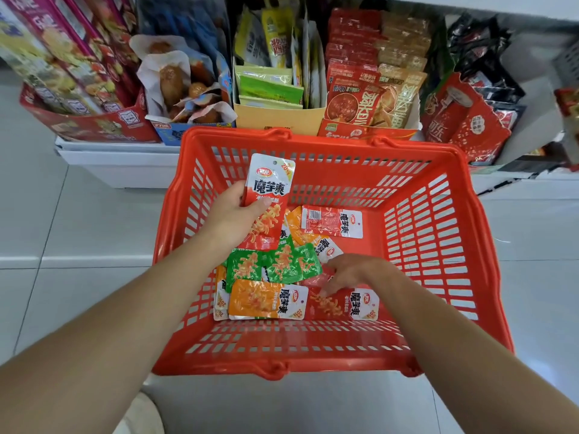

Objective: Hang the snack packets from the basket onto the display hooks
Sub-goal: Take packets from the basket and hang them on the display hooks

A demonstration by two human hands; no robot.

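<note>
A red plastic basket [438, 233] stands on the floor below me. Several snack packets lie on its bottom: green ones [282, 264], an orange one [263, 300], red ones [341, 306] and another red one [332, 222] farther back. My left hand [233, 219] grips a red packet [269, 195] upright above the pile, thumb across its front, hang hole at the top. My right hand [351, 272] reaches down into the basket with fingertips touching a red packet in the pile; whether it holds one is hidden. No display hooks are in view.
Behind the basket a low white shelf [119, 164] carries cardboard display boxes of snacks: red boxes [94, 120] at left, a yellow box [275, 117] in the middle, red soup-base packs [369, 101] and dark packets [482, 70] at right. Grey tiled floor [47, 214] surrounds the basket.
</note>
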